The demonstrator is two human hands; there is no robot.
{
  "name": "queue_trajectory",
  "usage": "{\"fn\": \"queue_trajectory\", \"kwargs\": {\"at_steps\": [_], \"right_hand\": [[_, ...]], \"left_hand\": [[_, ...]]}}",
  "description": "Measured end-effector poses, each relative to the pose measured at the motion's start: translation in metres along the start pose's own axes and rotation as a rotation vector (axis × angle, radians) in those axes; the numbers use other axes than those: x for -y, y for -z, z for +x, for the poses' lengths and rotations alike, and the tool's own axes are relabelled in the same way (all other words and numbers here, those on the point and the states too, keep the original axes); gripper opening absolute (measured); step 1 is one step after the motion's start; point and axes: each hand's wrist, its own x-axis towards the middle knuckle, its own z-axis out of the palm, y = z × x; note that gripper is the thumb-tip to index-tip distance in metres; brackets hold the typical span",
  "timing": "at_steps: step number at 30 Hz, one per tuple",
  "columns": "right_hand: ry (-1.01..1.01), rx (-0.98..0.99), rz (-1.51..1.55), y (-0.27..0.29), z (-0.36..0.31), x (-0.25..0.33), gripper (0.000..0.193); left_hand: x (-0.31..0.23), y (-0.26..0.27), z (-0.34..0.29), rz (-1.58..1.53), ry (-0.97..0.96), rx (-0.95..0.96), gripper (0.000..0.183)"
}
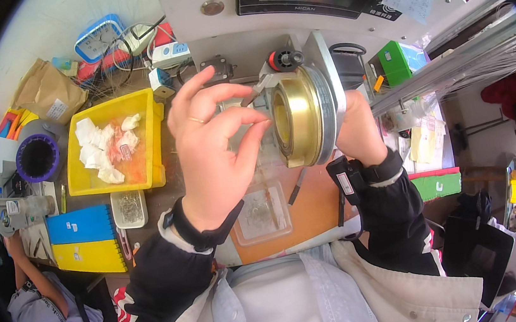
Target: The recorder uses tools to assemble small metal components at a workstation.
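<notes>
Left hand (pixel 209 147) beside brass spool (pixel 296 117)

The right hand (pixel 356 130) is mostly hidden behind the brass spool (pixel 298 118).

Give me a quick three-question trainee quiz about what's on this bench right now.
1. True or false: the left hand pinches its thumb and forefinger beside the round brass-coloured metal drum.
2. What lies in the yellow plastic bin? A) white crumpled wipes B) screws C) pliers
3. Which hand sits behind the drum's grey metal plate?

Key: 1 true; 2 A, the white crumpled wipes; 3 the right hand.
</notes>
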Motion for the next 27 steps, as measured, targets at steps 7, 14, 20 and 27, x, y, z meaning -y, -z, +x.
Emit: {"fn": "queue_trajectory", "kwargs": {"at_steps": [7,14,20,27], "right_hand": [[-0.113,-0.258,-0.097,0.015,-0.031,0.013,0.012],[-0.058,-0.365,-0.219,0.011,-0.040,0.018,0.010],[0.086,-0.410,-0.341,0.015,-0.035,0.019,0.012],[0.129,-0.416,-0.252,0.013,-0.038,0.005,0.016]], "left_hand": [[0.027,0.052,-0.019,-0.026,0.200,-0.053,0.008],[0.059,0.051,-0.030,0.028,0.224,-0.028,0.008],[0.073,0.057,-0.024,-0.257,0.368,0.049,0.011],[0.111,0.071,-0.018,-0.584,0.614,0.359,0.017]]}}
